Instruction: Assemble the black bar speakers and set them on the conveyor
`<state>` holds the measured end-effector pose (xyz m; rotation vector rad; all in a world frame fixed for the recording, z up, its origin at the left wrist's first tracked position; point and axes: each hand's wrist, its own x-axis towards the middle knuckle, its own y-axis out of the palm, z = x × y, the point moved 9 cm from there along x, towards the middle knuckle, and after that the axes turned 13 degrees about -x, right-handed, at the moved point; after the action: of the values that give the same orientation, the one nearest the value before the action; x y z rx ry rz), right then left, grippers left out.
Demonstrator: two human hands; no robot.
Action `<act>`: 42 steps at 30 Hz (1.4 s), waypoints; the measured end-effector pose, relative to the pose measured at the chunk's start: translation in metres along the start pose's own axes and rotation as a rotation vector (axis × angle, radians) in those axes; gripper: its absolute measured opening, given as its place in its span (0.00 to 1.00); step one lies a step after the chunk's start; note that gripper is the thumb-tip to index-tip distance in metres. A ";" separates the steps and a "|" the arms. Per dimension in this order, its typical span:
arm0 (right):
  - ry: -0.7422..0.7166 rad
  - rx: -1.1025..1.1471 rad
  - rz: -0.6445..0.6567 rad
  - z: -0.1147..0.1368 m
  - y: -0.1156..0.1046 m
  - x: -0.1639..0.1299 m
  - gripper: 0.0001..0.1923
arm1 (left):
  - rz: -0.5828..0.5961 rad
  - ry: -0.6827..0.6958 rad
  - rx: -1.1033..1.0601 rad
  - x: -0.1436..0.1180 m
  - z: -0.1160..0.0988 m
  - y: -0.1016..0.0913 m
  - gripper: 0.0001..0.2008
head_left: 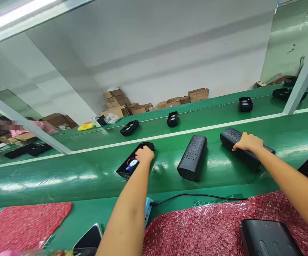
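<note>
My left hand [144, 155] is closed over the far right end of an open black plastic housing [122, 170]. Inside that housing show a white round part [133, 163], a red wire and a blue piece. My right hand [248, 143] grips a closed black box [230, 137] with a pattern of slots on top, lying at a slant. Between my hands sits another black slotted box [193, 156], touched by neither. Both hands are over the green sloping surface of the line [90, 167]; my left fingertips are partly hidden.
Several open black housings, such as one nearby [129, 128], lie on the far strip. Red bubble wrap [196, 231] covers the near bench, with a black box [269, 236] on it. A phone [88, 237], a black cable [196, 195] and metal posts [304, 71] are around.
</note>
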<state>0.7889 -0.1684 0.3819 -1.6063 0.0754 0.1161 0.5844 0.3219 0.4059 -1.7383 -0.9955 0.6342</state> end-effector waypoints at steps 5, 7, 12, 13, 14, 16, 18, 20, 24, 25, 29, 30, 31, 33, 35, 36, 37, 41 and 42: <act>0.009 -0.021 -0.025 -0.007 0.000 0.003 0.43 | 0.115 -0.073 -0.070 0.033 0.040 0.012 0.18; 0.014 -0.039 -0.032 -0.010 -0.001 0.004 0.42 | 0.147 -0.092 -0.141 0.038 0.041 0.012 0.18; 0.013 -0.059 -0.036 -0.018 -0.002 0.006 0.42 | 0.293 -0.162 -0.437 0.024 0.031 -0.021 0.16; 0.008 -0.059 -0.040 -0.019 -0.003 0.006 0.42 | 0.337 -0.167 -0.509 0.015 0.026 -0.030 0.17; 0.001 -0.058 -0.045 -0.020 -0.004 0.006 0.42 | 0.385 -0.168 -0.579 0.004 0.020 -0.039 0.18; -0.019 -0.057 -0.060 -0.022 -0.007 0.004 0.42 | 0.487 -0.164 -0.707 -0.027 0.009 -0.054 0.19; -0.055 -0.064 -0.095 -0.021 -0.013 -0.002 0.40 | 0.580 -0.169 -0.802 -0.067 0.002 -0.066 0.20; -0.110 -0.079 -0.164 -0.016 -0.022 -0.013 0.37 | 0.648 -0.197 -0.858 -0.114 0.005 -0.073 0.20; -0.345 -0.054 -0.318 0.009 -0.037 -0.056 0.30 | 0.738 -0.232 -0.937 -0.223 0.024 -0.082 0.15; -0.417 -0.029 -0.341 0.017 -0.039 -0.070 0.29 | 0.763 -0.222 -0.962 -0.252 0.028 -0.084 0.13; -0.683 0.110 -0.402 0.038 -0.043 -0.136 0.27 | 0.878 -0.191 -0.997 -0.356 0.044 -0.081 0.13; -0.752 0.146 -0.410 0.041 -0.044 -0.155 0.26 | 0.909 -0.168 -0.986 -0.377 0.047 -0.078 0.14; -0.817 0.177 -0.414 0.042 -0.045 -0.174 0.25 | 0.926 -0.125 -0.957 -0.395 0.051 -0.076 0.15; -0.930 0.222 -0.413 0.041 -0.045 -0.211 0.25 | 0.907 -0.015 -0.877 -0.421 0.058 -0.074 0.15; -1.044 0.272 -0.405 0.038 -0.045 -0.246 0.26 | 0.872 0.044 -0.817 -0.438 0.068 -0.071 0.15; -1.105 0.295 -0.400 0.037 -0.045 -0.261 0.26 | 0.860 0.043 -0.803 -0.443 0.074 -0.068 0.15; -1.165 0.311 -0.396 0.035 -0.044 -0.275 0.25 | 0.850 0.025 -0.799 -0.447 0.079 -0.066 0.15; -1.316 0.273 -0.402 0.028 -0.034 -0.306 0.22 | 0.727 -0.052 -0.775 -0.439 0.099 -0.059 0.21; -1.325 0.269 -0.410 0.025 -0.033 -0.308 0.21 | 0.680 -0.063 -0.761 -0.433 0.103 -0.059 0.23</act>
<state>0.4868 -0.1497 0.4507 -0.9927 -1.1936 0.7798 0.2570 0.0150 0.4084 -2.7996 -0.7059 0.7862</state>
